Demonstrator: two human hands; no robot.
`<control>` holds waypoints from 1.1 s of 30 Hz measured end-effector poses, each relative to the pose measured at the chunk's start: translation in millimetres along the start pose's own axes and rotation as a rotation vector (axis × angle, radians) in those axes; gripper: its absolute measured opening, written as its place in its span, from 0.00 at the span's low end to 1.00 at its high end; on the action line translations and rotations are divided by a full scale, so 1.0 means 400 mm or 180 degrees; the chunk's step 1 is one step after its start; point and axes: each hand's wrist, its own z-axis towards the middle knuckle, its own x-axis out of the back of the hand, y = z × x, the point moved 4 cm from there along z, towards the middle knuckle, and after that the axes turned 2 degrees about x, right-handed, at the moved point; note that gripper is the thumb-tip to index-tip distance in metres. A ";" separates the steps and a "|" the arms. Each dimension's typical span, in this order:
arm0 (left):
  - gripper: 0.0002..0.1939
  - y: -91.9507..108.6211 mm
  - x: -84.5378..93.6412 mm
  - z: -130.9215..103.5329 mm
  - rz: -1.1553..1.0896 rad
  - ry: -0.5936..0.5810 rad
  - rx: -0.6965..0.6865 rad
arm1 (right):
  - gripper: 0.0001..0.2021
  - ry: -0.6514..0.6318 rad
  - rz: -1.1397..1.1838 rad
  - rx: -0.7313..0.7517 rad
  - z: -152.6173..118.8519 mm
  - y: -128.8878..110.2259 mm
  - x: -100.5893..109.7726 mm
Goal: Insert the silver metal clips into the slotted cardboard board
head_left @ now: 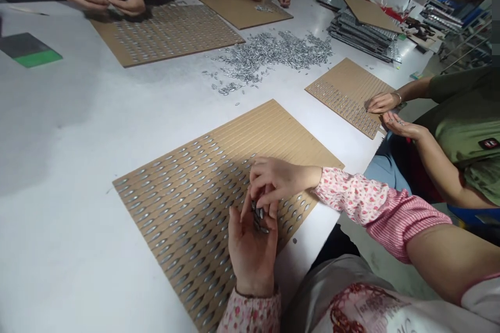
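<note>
A brown board (273, 119) lies in front of me on the table, scored with thin parallel lines. Rows of small silver, leaf-shaped metal pieces (172, 203) cover its left and near part. Several more such loose metal pieces (259, 221) rest in the cupped palm and fingers of my left hand (252, 257), palm up over the near part of the board. My right hand (275, 179) reaches across from the right, its fingers curled over the left fingers and close to those pieces. What its fingertips pinch, if anything, is hidden.
A loose heap of metal pieces (269, 54) lies beyond my board. Co-workers' hands work at other boards (346, 75) to the right and across the white table (70, 135). A stack of trays (363, 36) stands at back right; a green-and-dark block (31, 52) lies far left.
</note>
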 end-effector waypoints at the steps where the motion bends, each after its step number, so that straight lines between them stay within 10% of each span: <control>1: 0.21 0.000 0.005 0.001 0.0048 -0.0003 0.0004 | 0.11 -0.0059 -0.0043 0.0033 -0.002 -0.009 -0.008; 9: 0.19 0.004 0.004 0.015 -0.0073 -0.0047 -0.0053 | 0.10 0.0459 0.1353 -0.0732 0.022 0.069 0.004; 17: 0.19 -0.002 0.021 0.022 -0.0049 0.0069 0.0224 | 0.07 0.0623 -0.0013 -0.1361 0.099 0.202 0.026; 28: 0.21 0.005 -0.001 0.007 -0.0223 -0.0324 0.0199 | 0.05 0.0705 -0.0655 -0.1183 0.113 0.202 0.014; 33: 0.26 0.009 -0.007 0.001 -0.0293 -0.0471 0.0092 | 0.06 0.0652 0.0035 -0.0683 0.073 0.102 0.022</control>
